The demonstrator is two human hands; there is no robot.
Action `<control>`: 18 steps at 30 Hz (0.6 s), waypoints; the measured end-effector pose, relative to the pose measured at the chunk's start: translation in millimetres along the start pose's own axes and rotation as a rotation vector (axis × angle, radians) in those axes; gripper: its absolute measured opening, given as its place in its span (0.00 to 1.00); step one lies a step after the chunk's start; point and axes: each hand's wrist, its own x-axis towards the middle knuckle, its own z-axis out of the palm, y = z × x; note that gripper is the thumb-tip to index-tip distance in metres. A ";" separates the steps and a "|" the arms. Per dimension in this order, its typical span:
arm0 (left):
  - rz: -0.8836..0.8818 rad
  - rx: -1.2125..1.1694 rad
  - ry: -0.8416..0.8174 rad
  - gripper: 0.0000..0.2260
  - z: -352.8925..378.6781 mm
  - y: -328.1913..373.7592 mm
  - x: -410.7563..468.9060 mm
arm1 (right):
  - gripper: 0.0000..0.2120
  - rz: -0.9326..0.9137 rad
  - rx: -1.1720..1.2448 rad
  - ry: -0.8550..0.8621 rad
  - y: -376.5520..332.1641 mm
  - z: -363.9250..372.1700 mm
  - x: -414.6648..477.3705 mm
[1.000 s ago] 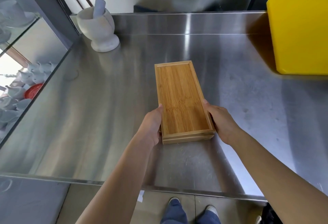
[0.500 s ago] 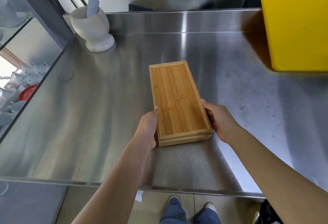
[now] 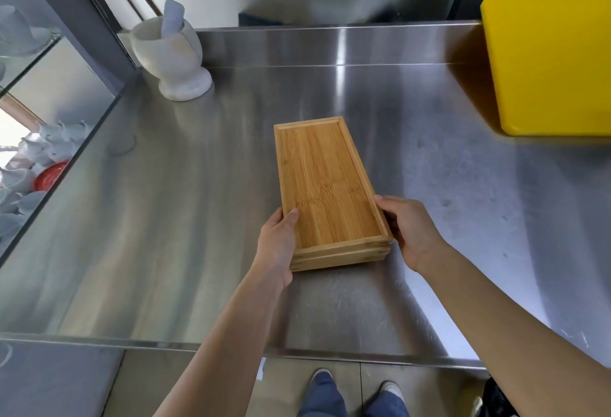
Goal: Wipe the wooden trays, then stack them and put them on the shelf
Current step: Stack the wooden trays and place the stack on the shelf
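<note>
Two wooden trays (image 3: 325,182) lie stacked one on the other on the steel counter (image 3: 165,218), long side pointing away from me. My left hand (image 3: 277,244) grips the near left edge of the stack, thumb resting inside the top tray. On the near right edge sits my right hand (image 3: 408,230), fingers curled round the side. The lower tray shows only as a second rim at the near end. Whether the stack is lifted off the counter I cannot tell.
A white stone mortar (image 3: 170,59) with a pestle stands at the back left. At the right a thick yellow board (image 3: 549,63) lies on the counter. A glass case (image 3: 29,165) with white crockery runs along the left side. My feet show below the counter's front edge.
My left thumb has moved over the rim onto the top tray's floor. Both hands stay on the stack, which keeps its place on the counter; the view shifted slightly.
</note>
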 end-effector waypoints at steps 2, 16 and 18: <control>0.020 0.004 -0.006 0.15 1.1 -2.4 0.6 | 0.13 -0.007 0.020 0.013 5.7 0.9 1.1; 0.026 -0.036 -0.022 0.17 3.2 -3.7 -1.1 | 0.17 -0.021 0.006 -0.043 14.4 9.0 -4.4; 0.041 -0.051 -0.031 0.16 4.8 -4.6 -3.2 | 0.16 -0.024 0.015 -0.048 14.2 6.9 -4.2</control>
